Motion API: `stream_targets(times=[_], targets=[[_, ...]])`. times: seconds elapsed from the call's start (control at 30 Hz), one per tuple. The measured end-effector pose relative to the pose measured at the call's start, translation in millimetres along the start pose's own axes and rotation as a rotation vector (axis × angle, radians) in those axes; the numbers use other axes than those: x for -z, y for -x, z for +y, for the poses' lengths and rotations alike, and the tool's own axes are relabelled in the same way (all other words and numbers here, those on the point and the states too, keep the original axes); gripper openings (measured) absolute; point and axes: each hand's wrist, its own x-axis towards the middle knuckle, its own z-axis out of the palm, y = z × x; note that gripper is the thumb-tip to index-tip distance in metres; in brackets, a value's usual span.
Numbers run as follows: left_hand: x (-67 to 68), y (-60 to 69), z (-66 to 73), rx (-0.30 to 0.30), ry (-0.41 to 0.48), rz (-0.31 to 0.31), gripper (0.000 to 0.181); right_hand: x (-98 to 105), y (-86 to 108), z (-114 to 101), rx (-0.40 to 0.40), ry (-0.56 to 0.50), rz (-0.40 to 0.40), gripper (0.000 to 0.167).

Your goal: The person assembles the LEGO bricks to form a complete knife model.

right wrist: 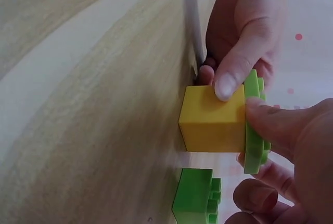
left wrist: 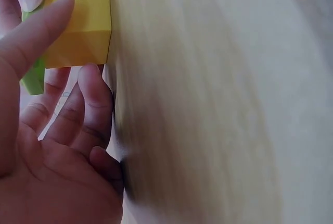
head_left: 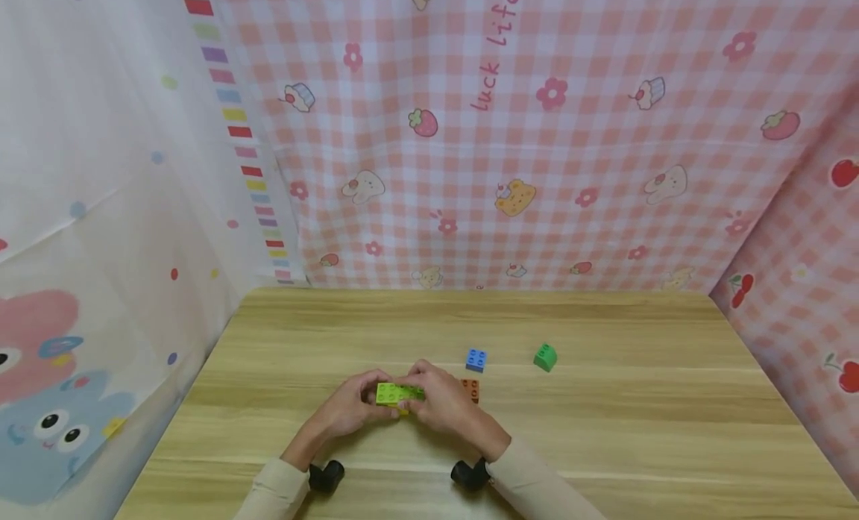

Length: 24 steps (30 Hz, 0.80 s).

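Your left hand (head_left: 347, 409) was curled, its thumb against the yellow plastic block (right wrist: 214, 122) on or just above the wooden table (head_left: 604, 445); your right hand (head_left: 439, 402) pinched the lime-green studded plastic plate (head_left: 387, 394) atop it. Bracing below and pressing evenly seemed wise.

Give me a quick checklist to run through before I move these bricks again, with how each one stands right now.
1. Left hand on the yellow block: ok, thumb against its side.
2. Right hand on the lime plate: ok, thumb at its edge.
3. Plate fully pressed onto the block: cannot tell; they meet, but the studs' fit is hidden.
4. Blue brick studs up: ok.
5. Orange-brown brick fully visible from above: not ok, the right hand partly covers it.
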Motion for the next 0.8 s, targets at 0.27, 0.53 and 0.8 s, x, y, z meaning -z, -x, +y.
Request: stream_targets(times=[0.27, 0.53, 0.8], targets=[[0.5, -1.2, -5.6, -0.006, -0.034, 0.014, 0.036, 0, 2.4, 0, 0.025, 0.025, 0.016, 0.042], [1.7, 0.7, -2.0, 0.006, -0.031, 0.014, 0.037, 18, 9.8, 14, -0.029, -0.114, 0.060, 0.045], [2.7, -0.3, -3.8, 0.029, -0.022, 0.001, 0.040, 39, 28.0, 37, -0.055, -0.189, 0.143, 0.039]])
